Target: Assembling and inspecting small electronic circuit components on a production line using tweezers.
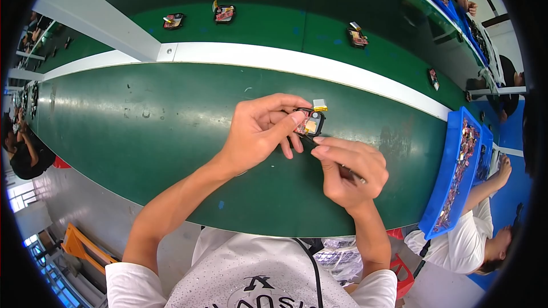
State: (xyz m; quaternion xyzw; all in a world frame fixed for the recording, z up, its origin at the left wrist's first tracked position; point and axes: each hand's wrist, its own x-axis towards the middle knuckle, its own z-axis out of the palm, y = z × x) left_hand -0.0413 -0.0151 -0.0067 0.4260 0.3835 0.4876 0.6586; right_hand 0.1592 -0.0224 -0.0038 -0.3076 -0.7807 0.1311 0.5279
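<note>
My left hand (255,131) is closed on the edge of a small black device casing (321,122), thumb on top and fingers beneath. Inside the casing sits a red circuit board (304,124). A silver battery cell with a yellow edge (319,104) sticks out beyond the casing's far side. My right hand (358,172) pinches a slim, dark, pen-like tool (355,174). Its tip end reaches the near edge of the casing, and its exact kind is hidden by my fingers. Both hands are above the green bench (171,137).
A blue tray of small red boards (451,177) stands at the bench's right end. Past a white rail (274,63), a green belt carries several similar casings (224,14). A white post (103,17) rises at the left. Co-workers sit on both sides; one person's arm (488,188) is near the tray.
</note>
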